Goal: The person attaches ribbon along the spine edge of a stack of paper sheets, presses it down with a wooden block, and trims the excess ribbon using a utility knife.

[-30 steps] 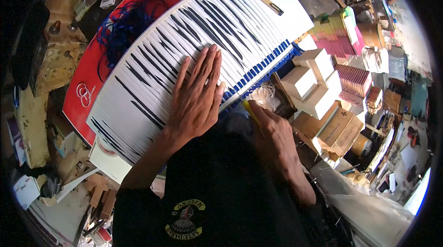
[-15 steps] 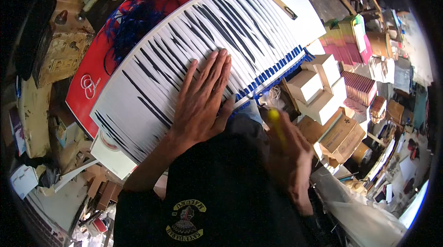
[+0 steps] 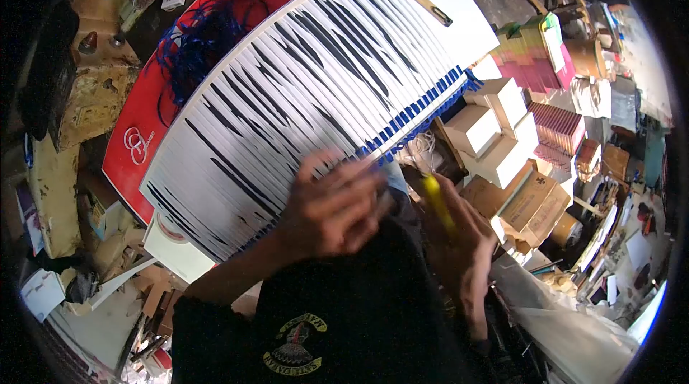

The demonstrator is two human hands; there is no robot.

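Note:
A long fanned row of white sheets or booklets (image 3: 240,129), with dark gaps between them, lies across the work surface. Short blue ribbons (image 3: 420,113) stick out along its near edge. My left hand (image 3: 334,208) is smeared by motion over that edge, its fingers bent near the ribbons; whether they grip one cannot be made out. To the right, in front of my body, my right hand (image 3: 463,233) is closed around a slim yellow tool (image 3: 436,197). The tool's working end is too blurred to tell.
A red printed board (image 3: 122,161) lies beneath the row, with a tangle of blue ribbon (image 3: 194,47) on it. A cream slotted strip (image 3: 423,2) rests at the row's far end. White boxes (image 3: 474,129) and cardboard cartons (image 3: 535,204) are stacked on the right.
My left hand has lifted from lying flat on the sheets and drawn back to the near edge, fingers now bent. My right hand stays closed on the yellow tool, slightly shifted.

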